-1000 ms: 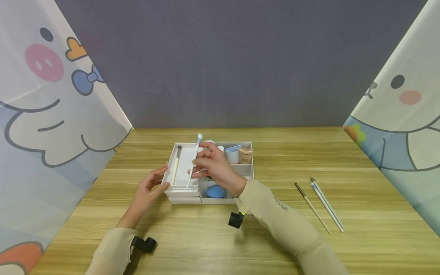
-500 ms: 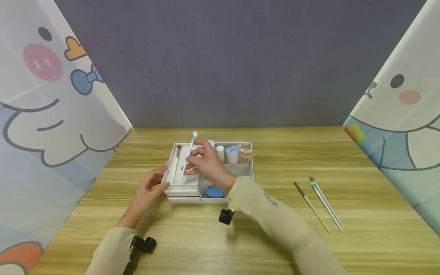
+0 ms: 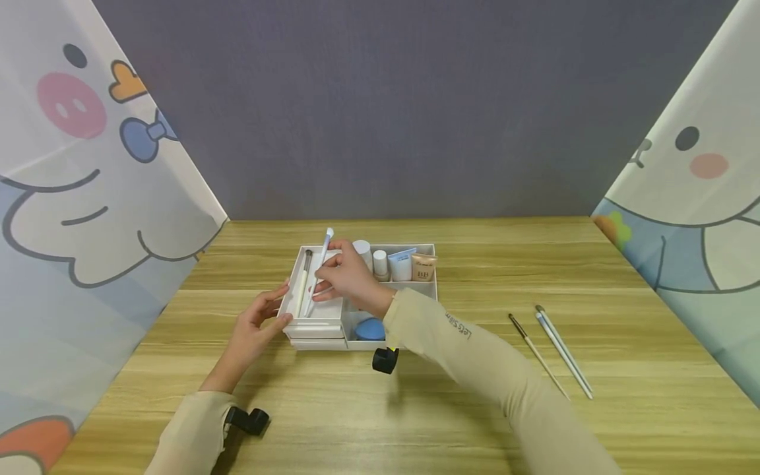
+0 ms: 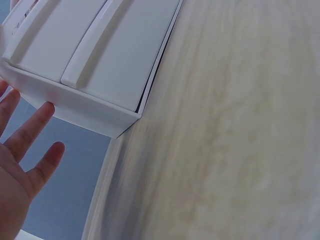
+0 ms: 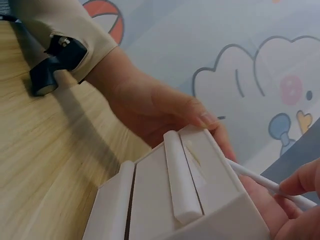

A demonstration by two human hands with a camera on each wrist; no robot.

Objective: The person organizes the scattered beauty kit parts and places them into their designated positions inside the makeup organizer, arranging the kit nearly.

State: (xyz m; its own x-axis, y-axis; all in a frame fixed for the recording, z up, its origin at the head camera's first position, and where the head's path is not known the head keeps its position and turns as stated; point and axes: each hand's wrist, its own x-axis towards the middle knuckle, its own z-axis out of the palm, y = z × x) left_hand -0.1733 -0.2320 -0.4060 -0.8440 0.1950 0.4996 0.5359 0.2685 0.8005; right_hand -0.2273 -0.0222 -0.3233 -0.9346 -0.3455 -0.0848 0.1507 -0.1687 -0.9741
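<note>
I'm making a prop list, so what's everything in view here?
Table: 1, wood-toned, under everything
Organizer: 1, white, on the table, partly hidden by an arm
Left tray: 1, white, organizer's left
Held brush: 1, whitish, over the left tray
Tray brush: 1, dark-tipped, pale-handled, in the left tray
Loose brushes: 3, pale-handled, table's right
Capped containers: 2, white, organizer's back row
Tubes: 2, pale blue and tan, same row
Rounded item: 1, blue, organizer's front
Backdrop: 1, dark grey, behind
Cartoon panels: 2, multicoloured, both sides
Sleeves: 2, beige, on the arms
Wrist cameras: 2, black, at the cuffs
Hands: 2, bare; left hand touching organizer, right hand pinching held brush
</note>
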